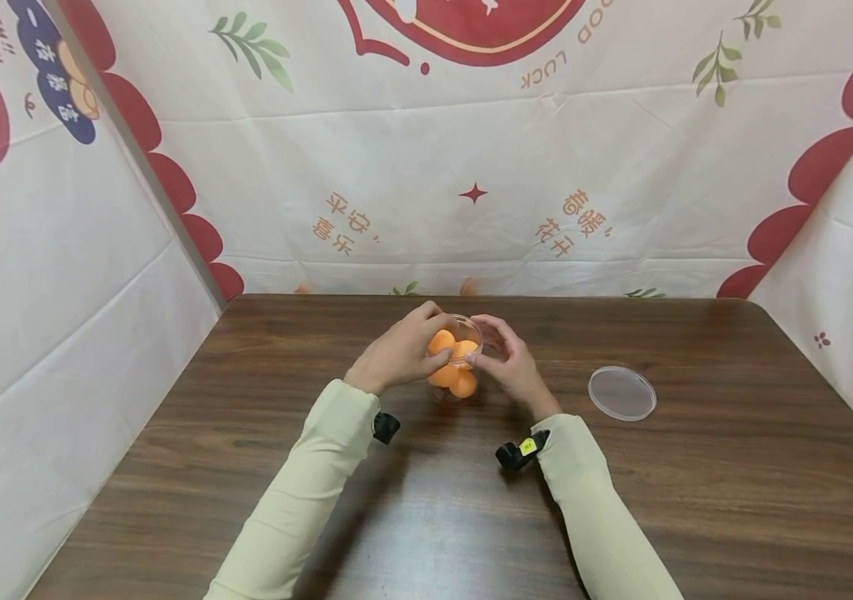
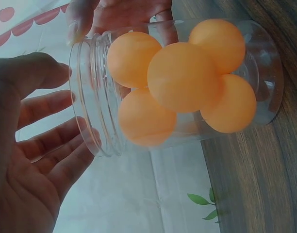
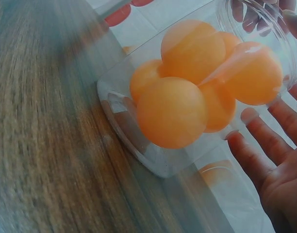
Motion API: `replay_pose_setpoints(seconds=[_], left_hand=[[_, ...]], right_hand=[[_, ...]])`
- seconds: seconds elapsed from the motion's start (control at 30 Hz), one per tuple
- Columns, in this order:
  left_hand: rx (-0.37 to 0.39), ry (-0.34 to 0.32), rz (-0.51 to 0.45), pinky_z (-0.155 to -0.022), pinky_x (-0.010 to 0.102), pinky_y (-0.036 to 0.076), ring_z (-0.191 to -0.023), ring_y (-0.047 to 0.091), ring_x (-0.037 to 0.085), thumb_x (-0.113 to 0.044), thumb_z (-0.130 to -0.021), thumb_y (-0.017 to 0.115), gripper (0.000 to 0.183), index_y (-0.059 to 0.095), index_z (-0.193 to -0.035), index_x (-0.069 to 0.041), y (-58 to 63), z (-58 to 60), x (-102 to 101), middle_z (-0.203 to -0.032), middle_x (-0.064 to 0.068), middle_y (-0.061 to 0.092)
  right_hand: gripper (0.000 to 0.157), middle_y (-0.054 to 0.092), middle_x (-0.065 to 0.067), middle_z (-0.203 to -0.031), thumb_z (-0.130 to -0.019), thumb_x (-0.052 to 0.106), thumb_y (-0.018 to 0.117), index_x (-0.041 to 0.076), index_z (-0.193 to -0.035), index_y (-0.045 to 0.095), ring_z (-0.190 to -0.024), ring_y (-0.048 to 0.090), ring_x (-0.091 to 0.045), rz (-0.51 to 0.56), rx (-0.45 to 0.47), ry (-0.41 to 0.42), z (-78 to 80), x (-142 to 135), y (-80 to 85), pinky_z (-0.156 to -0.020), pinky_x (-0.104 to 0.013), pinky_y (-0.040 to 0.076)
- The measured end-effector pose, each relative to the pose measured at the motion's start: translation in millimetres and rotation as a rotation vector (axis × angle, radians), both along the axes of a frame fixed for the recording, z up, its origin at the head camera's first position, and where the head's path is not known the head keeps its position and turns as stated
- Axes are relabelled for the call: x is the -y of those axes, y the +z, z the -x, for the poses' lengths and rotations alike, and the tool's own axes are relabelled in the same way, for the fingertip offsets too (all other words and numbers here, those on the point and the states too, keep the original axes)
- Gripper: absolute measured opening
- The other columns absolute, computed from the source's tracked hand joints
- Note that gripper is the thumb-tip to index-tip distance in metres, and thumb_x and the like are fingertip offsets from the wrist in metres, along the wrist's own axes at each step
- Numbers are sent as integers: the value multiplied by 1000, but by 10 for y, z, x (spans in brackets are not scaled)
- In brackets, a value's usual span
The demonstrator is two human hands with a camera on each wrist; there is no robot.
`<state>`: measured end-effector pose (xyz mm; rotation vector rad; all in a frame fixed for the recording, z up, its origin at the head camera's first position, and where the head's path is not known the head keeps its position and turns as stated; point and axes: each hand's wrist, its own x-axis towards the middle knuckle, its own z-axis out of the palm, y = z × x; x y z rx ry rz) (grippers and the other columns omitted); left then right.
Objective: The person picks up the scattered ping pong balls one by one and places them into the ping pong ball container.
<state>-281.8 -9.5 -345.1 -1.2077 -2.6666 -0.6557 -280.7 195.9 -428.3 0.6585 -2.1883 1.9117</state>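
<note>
A clear plastic jar [image 2: 265, 97] with a threaded neck stands upright between both hands, over the brown table. Several orange balls [image 1: 462, 384], smooth like ping-pong balls, lie piled inside it. From the left side my left hand [image 1: 407, 348] grips the jar by its top rim, thumb on the near side and fingers around the far side. My right hand [image 1: 511, 365] holds it from the opposite side, thumb at the front near the rim and fingers behind. To the right, a clear round lid [image 1: 622, 393] lies flat on the table, apart from both hands.
The dark wood-grain table [image 1: 734, 433] reaches back to a white printed cloth [image 1: 426, 150] hanging behind it. More white cloth [image 1: 44, 333] hangs along the left and right sides. A small black camera [image 1: 522, 451] sits on the right wrist.
</note>
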Motion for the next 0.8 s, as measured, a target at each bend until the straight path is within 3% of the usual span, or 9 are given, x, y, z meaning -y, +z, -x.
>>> replay_pose_setpoints(seconds=[0.2,0.4,0.63,0.8], left_hand=[[-15,40,-7,-77,29,50,-89,56,20,-12,-87,65,34,61,-120,-4,-23,-19,51,-110,12,56],[-33,75,-12,-80,30,50,-87,54,17,-15,-87,65,36,59,-119,1,-59,-12,94,-112,11,56],[26,77,-73,-83,33,50,-91,55,19,-18,-91,62,35,58,-119,2,-145,-25,93,-113,12,56],[81,69,-68,-90,36,49,-100,57,22,-24,-95,58,40,55,-125,1,-177,48,93,-116,12,58]], right_hand=[[52,52,-23,-133,-85,-4,65,-2,-134,45,-123,50,-25,-2,-8,-3,-43,20,-6,-100,-23,42],[53,52,-22,-134,-84,-2,66,-1,-134,46,-124,49,-27,-6,5,-6,-74,-11,29,-100,-24,43],[55,50,-22,-136,-85,-1,66,0,-136,43,-125,48,-33,-54,7,-7,-110,-93,22,-99,-22,44],[59,46,-24,-139,-88,3,64,1,-140,36,-126,46,-39,-147,57,18,-42,-224,71,-100,-42,46]])
